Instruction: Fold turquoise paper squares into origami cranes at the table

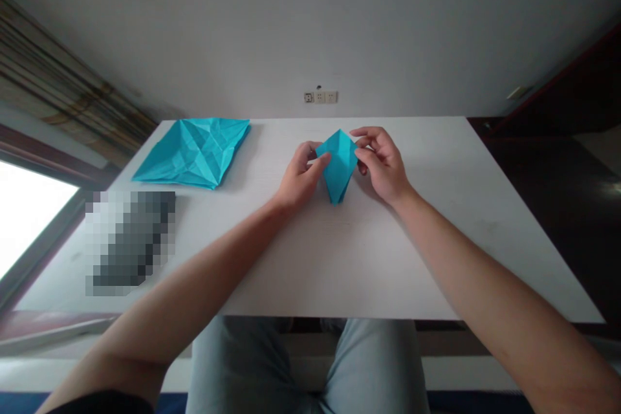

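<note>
Between my hands, over the middle of the table, is a folded piece of blue origami paper (340, 162), kite-shaped with a point at the top and a narrower end toward me. My left hand (306, 171) pinches its left corner, thumb on the front face and fingers behind. At the right corner, my right hand (381, 162) grips the edge between thumb and curled fingers, with the index finger stretched above. The fingertips behind the paper are partly hidden.
A creased, unfolded blue sheet (198, 152) lies at the table's far left. Nearer me on that side is a pixelated dark object (133, 239). The white table (339, 265) meets a wall with sockets (320, 98). A curtain (63, 71) hangs at left.
</note>
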